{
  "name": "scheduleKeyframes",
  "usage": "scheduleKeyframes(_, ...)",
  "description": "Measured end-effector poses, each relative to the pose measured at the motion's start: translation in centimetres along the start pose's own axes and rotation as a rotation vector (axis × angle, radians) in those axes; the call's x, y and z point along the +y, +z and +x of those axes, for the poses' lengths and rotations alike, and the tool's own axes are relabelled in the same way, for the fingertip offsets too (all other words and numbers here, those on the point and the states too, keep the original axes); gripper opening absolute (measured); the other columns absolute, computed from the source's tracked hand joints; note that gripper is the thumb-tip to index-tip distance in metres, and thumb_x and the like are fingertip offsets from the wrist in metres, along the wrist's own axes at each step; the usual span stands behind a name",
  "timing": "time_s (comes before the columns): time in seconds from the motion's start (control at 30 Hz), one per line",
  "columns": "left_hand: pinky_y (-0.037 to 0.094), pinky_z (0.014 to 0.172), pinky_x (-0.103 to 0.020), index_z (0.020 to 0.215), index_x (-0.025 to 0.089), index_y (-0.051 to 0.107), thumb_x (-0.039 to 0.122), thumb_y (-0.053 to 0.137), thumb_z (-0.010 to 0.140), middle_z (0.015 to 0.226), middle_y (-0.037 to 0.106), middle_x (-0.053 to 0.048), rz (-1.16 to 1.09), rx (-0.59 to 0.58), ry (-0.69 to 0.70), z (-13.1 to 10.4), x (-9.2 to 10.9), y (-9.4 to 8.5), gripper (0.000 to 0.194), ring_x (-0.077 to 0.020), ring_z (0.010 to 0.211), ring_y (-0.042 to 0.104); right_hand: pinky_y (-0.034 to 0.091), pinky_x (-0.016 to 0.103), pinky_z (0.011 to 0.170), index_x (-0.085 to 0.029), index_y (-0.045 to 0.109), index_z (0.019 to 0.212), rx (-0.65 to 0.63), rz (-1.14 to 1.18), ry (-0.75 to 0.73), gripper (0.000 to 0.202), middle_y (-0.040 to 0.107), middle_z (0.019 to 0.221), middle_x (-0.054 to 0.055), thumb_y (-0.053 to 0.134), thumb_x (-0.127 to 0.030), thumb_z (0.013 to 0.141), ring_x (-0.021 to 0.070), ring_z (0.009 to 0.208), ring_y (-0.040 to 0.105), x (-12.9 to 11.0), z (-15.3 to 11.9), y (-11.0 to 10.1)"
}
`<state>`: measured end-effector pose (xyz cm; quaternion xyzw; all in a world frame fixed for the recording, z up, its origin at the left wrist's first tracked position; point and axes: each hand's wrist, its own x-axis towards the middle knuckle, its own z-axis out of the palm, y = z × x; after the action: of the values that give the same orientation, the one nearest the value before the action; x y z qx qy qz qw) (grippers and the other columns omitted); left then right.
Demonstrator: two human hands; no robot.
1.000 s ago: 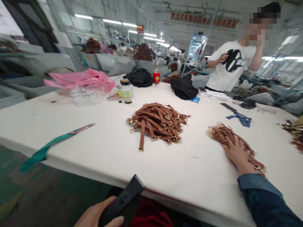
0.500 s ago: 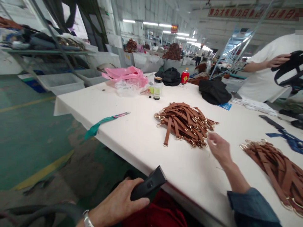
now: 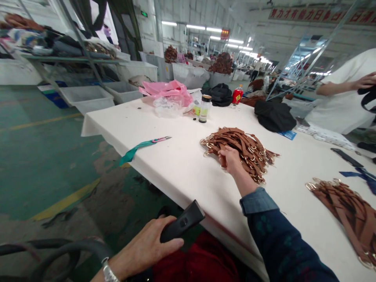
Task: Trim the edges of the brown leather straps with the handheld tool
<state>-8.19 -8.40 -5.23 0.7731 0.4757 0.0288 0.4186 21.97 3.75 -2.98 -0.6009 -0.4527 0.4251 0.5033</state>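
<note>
- right hand (image 3: 231,159) has a brown strap (image 3: 223,161) pinched, right at the near side of the strap pile (image 3: 249,147) on the table (image 3: 176,164)
- left hand (image 3: 147,241)'s wrapped round a black handheld device (image 3: 185,221), near the table edge

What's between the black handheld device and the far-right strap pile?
Head view: the right arm's blue sleeve lies between them, white tabletop on either side.

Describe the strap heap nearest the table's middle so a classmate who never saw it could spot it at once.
Find the big white table. Near its middle lies a rounded heap of brown straps with metal rings. Unlike the other strap pile at the picture's right edge, it has the person's right hand on its near side.
</note>
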Motion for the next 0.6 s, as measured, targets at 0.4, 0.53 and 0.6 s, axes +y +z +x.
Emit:
scheduleKeyframes(0.4,0.035,0.053,-0.023,0.086,0.018,0.06,0.052,0.05,0.081,0.069,0.06,0.002,-0.039,-0.034,0.035,0.2,0.3,-1.0,0.036,-0.015,0.061,0.053,0.033,0.012,0.039,-0.017,0.058,0.106,-0.122,0.44,-0.031,0.038,0.05,0.067,-0.003,0.055,-0.012,0.068,0.0036,0.049,0.041,-6.8,-3.0,-4.9)
scheduleKeyframes(0.53,0.034,0.051,-0.023,0.09,0.017,0.06,0.052,0.049,0.082,0.071,0.061,0.002,-0.078,-0.069,0.006,0.0,-0.1,-1.3,0.037,-0.0136,0.056,0.052,0.028,0.017,0.038,-0.017,0.05,0.127,-0.166,0.082,0.112,0.06,0.051,0.058,-0.004,0.057,-0.017,0.067,0.0066,0.043,0.04,-2.2,-8.3,-6.1)
scheduleKeyframes(0.6,0.035,0.053,-0.023,0.093,0.017,0.06,0.053,0.049,0.082,0.075,0.062,0.001,-0.087,-0.073,0.011,0.1,-0.2,-1.6,0.039,-0.014,0.059,0.053,0.027,0.018,0.038,-0.017,0.05,0.129,-0.246,-0.108,0.211,0.06,0.048,0.052,-0.004,0.055,-0.02,0.069,0.008,0.041,0.038,0.7,-11.4,-7.2)
